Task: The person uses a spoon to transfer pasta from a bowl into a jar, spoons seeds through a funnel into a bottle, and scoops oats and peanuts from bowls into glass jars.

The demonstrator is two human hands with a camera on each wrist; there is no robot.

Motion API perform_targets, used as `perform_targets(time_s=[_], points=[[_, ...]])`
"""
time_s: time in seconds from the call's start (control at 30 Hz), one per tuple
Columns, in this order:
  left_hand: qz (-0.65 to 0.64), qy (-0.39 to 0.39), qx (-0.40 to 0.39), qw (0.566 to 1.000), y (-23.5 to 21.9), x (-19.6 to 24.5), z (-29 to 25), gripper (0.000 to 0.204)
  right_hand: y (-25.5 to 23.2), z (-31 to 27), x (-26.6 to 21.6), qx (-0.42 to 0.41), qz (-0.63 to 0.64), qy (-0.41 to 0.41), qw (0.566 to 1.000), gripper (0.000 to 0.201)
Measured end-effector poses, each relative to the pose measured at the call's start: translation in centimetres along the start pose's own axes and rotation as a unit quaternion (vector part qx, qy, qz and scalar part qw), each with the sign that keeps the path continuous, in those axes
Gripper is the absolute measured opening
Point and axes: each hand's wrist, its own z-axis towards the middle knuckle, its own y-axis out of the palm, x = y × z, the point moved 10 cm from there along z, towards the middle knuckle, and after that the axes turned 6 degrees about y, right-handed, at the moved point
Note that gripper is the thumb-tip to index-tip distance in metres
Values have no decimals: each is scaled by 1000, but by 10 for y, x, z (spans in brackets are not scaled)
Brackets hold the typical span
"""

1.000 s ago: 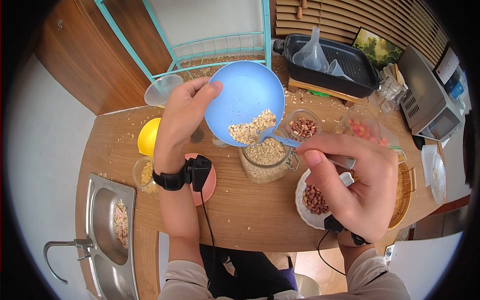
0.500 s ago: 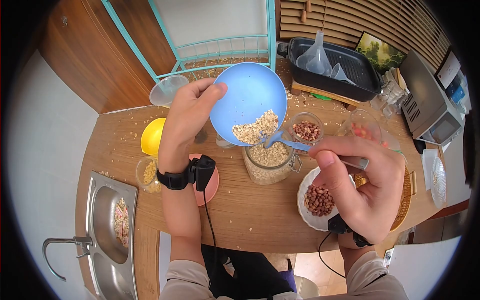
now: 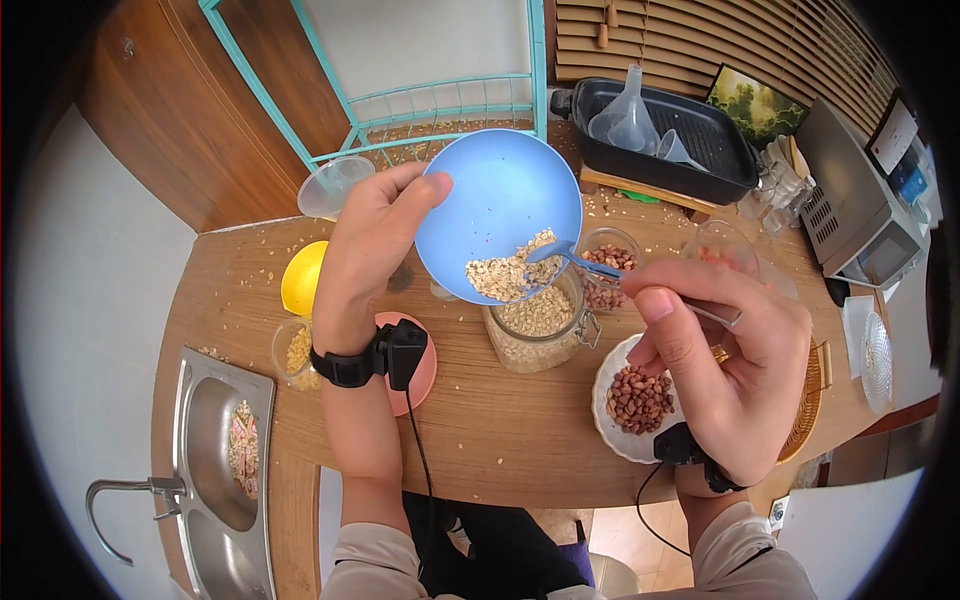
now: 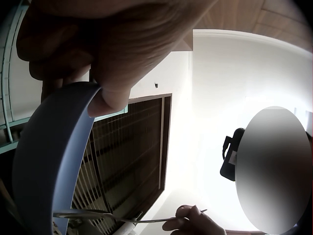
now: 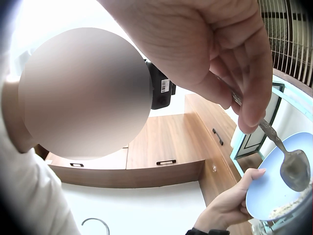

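Note:
My left hand [image 3: 372, 235] grips the left rim of a shallow blue plate [image 3: 500, 190], thumb on the inner face. The plate tilts toward me, with rolled oats [image 3: 500, 278] gathered at its lower edge. Below that edge stands an open glass jar [image 3: 530, 352] filled with oats. Between thumb and fingers, my right hand [image 3: 735, 350] pinches the handle of a metal spoon [image 3: 600, 268]. The spoon's bowl overlaps the oats in the head view; the right wrist view shows its rounded face and patterned handle [image 5: 269, 131].
Beside the jar is a glass bowl of nuts [image 3: 608, 292]; a white fluted bowl [image 3: 606, 410] of nuts lies under my right hand. A pink plate [image 3: 422, 372], a yellow bowl [image 3: 302, 278] and a sink [image 3: 215, 400] are at left. A black pan [image 3: 640, 170] with funnels stands behind.
The spoon has risen from the plate's lower rim, above the jar's mouth, to the oats on the plate. The plate has shifted slightly right and toward me. Both hands keep their hold.

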Motion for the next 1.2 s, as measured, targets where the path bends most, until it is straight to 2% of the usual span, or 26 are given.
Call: perform_targets(time_s=[0.2,0.37,0.43,0.63,0.7,0.73,0.8,0.9,1.2], points=[[5,-6,5,1000,-1,4,-3,33,-1,0,4,9,4,18,1000,11],[1,-7,8,1000,0,1,-2,33,0,0,0,6,-22,0,1000,12],[3,22,25,999,-1,4,0,26,0,0,-2,7,-27,1,1000,12],[21,15,25,999,-2,2,1,29,0,-2,-5,10,-47,-10,999,10],[9,19,26,999,-3,-2,3,30,-1,-3,2,13,-29,37,999,11],[-2,22,26,999,-3,-3,4,31,-1,-2,2,13,-29,36,999,11],[2,20,22,1000,-3,-3,3,31,0,-1,-7,-2,-67,-18,998,11],[2,20,21,1000,-2,-4,4,32,0,-2,-2,4,-34,6,999,12],[4,-2,16,1000,-3,-4,3,37,0,-2,-2,1,-23,-4,1000,12]])
